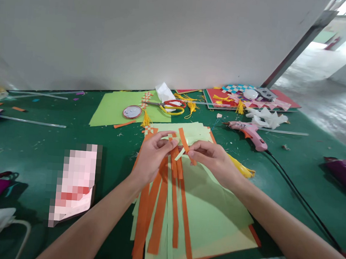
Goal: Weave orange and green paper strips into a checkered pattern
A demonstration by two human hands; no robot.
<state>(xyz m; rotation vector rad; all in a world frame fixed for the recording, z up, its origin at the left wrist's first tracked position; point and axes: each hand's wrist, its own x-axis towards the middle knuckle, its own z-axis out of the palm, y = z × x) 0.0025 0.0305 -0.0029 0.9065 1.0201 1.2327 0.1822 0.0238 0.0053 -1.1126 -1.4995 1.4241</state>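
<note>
My left hand (151, 155) pinches the top of a small weave of orange and pale green strips between thumb and fingers. Opposite it, my right hand (214, 158) has thumb and forefinger closed on an orange paper strip (184, 137), which slants upward, with a short pale green strip (180, 154) crossing beside it. Both hands are above a stack of pale green paper sheets (220, 213). Several long orange strips (157, 228) lie on the stack, running toward me. My left fingers partly hide the weave.
Yellow-handled scissors (173, 109), a round tin (131, 111) and a yellow tassel (146, 119) lie behind on a green sheet (105, 106). A pink glue gun (249, 133) with a black cord sits right. A blurred-out phone (77, 182) lies left. A wall (138, 35) stands behind.
</note>
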